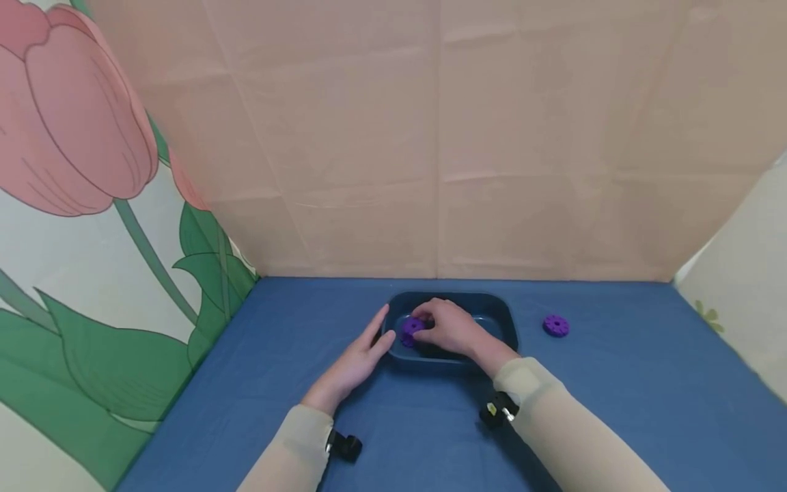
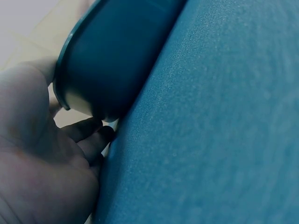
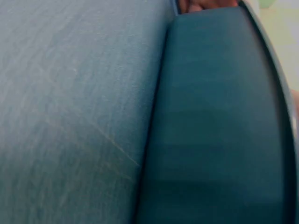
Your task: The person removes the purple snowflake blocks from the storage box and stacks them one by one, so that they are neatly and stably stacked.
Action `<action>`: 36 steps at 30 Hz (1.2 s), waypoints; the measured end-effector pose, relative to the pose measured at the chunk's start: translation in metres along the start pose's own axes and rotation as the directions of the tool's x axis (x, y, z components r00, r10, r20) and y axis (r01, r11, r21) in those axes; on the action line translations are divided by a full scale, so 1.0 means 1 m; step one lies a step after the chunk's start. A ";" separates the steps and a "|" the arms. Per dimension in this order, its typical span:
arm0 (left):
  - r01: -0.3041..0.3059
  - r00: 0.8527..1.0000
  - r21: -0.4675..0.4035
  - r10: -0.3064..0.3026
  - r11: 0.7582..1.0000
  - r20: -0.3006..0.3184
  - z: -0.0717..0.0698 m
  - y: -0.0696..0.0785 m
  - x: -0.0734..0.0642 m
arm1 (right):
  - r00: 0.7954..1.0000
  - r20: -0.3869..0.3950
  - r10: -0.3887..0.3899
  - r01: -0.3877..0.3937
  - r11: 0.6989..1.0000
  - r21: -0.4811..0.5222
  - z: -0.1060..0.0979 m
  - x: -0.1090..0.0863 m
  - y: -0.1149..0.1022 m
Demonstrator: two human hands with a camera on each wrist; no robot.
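A dark blue rectangular tray [image 1: 451, 363] stands on the blue cloth. My right hand [image 1: 451, 326] reaches over its near side and pinches a purple disc with holes [image 1: 414, 326] between thumb and fingers, inside the tray's left end. More purple shows just under this disc, close to the tray floor. Against the tray's left end rests my left hand [image 1: 359, 359], thumb and fingers extended along the rim. In the left wrist view, fingers of the left hand [image 2: 42, 149] reach low along the tray's outer wall [image 2: 117, 56]. The right wrist view mostly shows the tray's long outer side [image 3: 210, 116].
Another purple disc [image 1: 556, 326] lies flat on the blue cloth [image 1: 639, 396], right of the tray. A tan sheet [image 1: 443, 150] hangs behind the table. A tulip-printed panel [image 1: 141, 260] borders the left side, and a pale panel [image 1: 750, 273] the right.
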State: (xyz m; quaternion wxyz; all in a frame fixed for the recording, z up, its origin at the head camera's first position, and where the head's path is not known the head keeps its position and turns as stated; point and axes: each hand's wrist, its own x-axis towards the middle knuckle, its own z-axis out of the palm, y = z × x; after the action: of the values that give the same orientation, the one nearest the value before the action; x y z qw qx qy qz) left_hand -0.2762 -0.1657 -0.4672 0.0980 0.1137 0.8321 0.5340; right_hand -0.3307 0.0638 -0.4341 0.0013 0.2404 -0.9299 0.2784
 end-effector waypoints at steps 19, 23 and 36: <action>0.025 0.999 -0.004 -0.025 1.000 0.031 -0.004 0.034 -0.019 | 0.991 -0.126 0.050 -0.046 0.998 0.033 -0.040 -0.037 0.007; 0.033 0.999 -0.006 -0.032 0.999 0.037 -0.004 0.033 -0.017 | 0.989 -0.141 0.046 -0.042 0.999 0.034 -0.048 -0.046 0.011; 0.013 1.000 0.016 -0.012 1.000 -0.004 -0.001 0.003 -0.001 | 0.973 -0.221 0.070 -0.060 0.997 0.054 -0.072 -0.073 0.033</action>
State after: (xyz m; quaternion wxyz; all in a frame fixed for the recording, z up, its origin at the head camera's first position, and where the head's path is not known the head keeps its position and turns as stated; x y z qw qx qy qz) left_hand -0.2754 -0.1654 -0.4640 0.0987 0.1082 0.8374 0.5267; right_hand -0.2907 0.1573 -0.4002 0.0905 0.1772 -0.9244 0.3254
